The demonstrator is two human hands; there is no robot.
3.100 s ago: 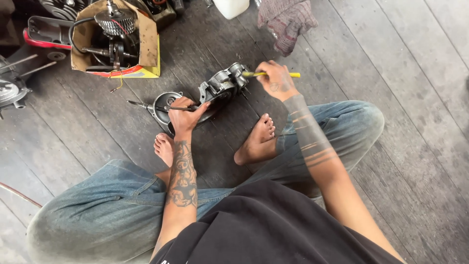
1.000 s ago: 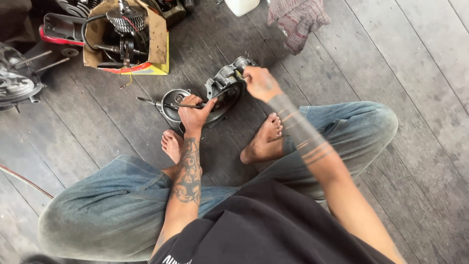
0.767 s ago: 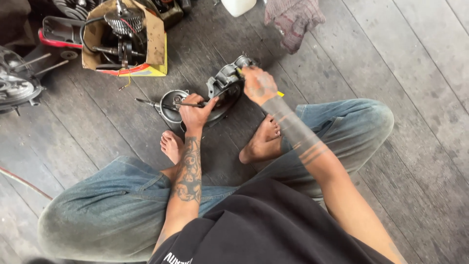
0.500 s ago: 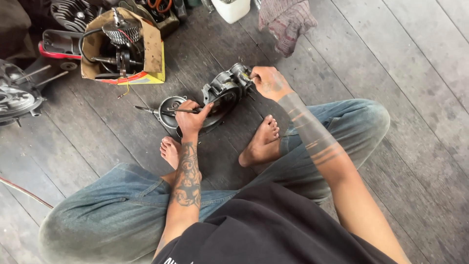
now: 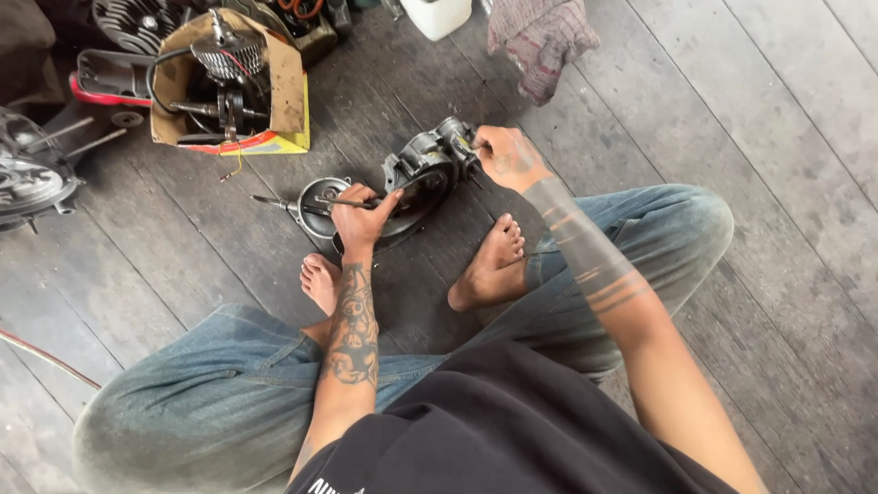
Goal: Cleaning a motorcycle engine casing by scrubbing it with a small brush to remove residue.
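Note:
I sit cross-legged on a dark plank floor with a grey metal engine casing (image 5: 416, 178) lying in front of my bare feet. My left hand (image 5: 359, 215) grips the near edge of the casing and steadies it. My right hand (image 5: 506, 157) is closed around a small tool whose tip presses into the casing's far right end; the tool is mostly hidden by my fingers. A round metal part with a thin shaft (image 5: 311, 203) lies just left of the left hand.
A torn cardboard box (image 5: 233, 87) holding a finned engine part and wires stands at the back left. More engine parts (image 5: 32, 178) lie at the far left. A crumpled rag (image 5: 541, 37) and a white container (image 5: 437, 14) sit at the back.
My right hand drew in from the casing's far right, where a yellow-handled tool showed, and now presses at its end. The left hand has kept its grip.

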